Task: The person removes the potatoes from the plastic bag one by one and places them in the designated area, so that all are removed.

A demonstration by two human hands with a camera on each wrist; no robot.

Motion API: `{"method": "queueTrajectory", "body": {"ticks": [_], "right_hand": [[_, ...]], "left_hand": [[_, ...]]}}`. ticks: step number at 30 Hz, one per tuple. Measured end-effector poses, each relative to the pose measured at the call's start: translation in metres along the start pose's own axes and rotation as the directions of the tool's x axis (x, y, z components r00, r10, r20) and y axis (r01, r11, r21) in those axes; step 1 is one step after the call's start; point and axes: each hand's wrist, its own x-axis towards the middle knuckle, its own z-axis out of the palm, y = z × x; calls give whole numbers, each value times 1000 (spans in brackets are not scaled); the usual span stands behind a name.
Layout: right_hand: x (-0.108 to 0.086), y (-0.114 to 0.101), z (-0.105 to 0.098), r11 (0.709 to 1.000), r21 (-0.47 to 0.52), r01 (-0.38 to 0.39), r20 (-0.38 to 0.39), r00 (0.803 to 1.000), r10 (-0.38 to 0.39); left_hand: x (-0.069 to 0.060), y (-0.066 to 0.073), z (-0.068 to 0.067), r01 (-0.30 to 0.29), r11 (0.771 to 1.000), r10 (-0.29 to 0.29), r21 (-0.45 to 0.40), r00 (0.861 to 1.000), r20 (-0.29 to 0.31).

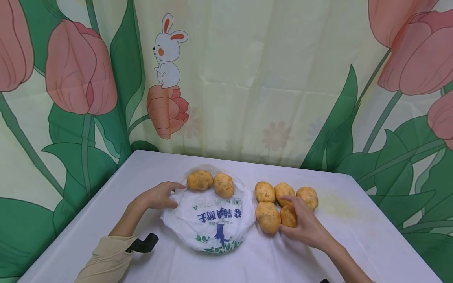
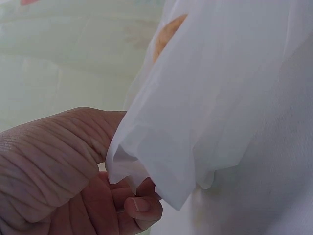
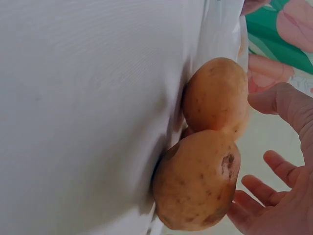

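A table [image 1: 375,239] covered in white cloth, seen from above by the person sitting or standing at it. Near its middle lies a white plastic bag [image 1: 219,208], spread out flat and roundish, printed with dark blue characters and green leaves. Two potatoes [image 1: 199,180] rest side by side at the bag's far side, thin film rising behind them.

Just to the right of the bag, five more potatoes [image 1: 264,192] are grouped on the cloth: three in a far row and two nearer the person.

The left hand [image 1: 163,195] is at the bag's left edge, thumb and forefinger apart in the head view. The left wrist view shows the film draped over the fingers and hiding part of them, so whether they grip it cannot be told.

The right hand [image 1: 301,222] reaches over the near potatoes, thumb and fingers spread wide around the near right one [image 1: 288,216]. The right wrist view shows the spread fingers right beside two potatoes, the closer one marked with dark spots.

A beige sleeve [image 1: 106,257] covers the left forearm, with a black device [image 1: 143,243] by its cuff. Behind the table hangs a pale curtain [image 1: 233,78] with large pink tulips and a white rabbit.
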Motion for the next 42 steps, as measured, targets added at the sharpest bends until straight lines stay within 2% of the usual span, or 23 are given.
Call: {"method": "queueTrajectory", "body": {"ticks": [7,13,19,27,42], "right_hand": [[10,-11,7,1000,10,24,12,1000,-24],[17,-21,12,999,33,6,42,999,-7],[24,-27,17,999,13,48,36,998,-48],[38,-40,26,996,44,72,42,996,-73],[59,-54,46,990,142,-10,143,990,-11]], "left_hand": [[0,-1,-1,-1,1000,1,6,1000,0],[0,0,-1,9,1000,-9,8,1000,3],[1,0,-1,14,1000,-14,7,1000,-4],[0,0,1,28,1000,-28,0,1000,-5],[1,-1,2,17,1000,-17,3,1000,-9]]}}
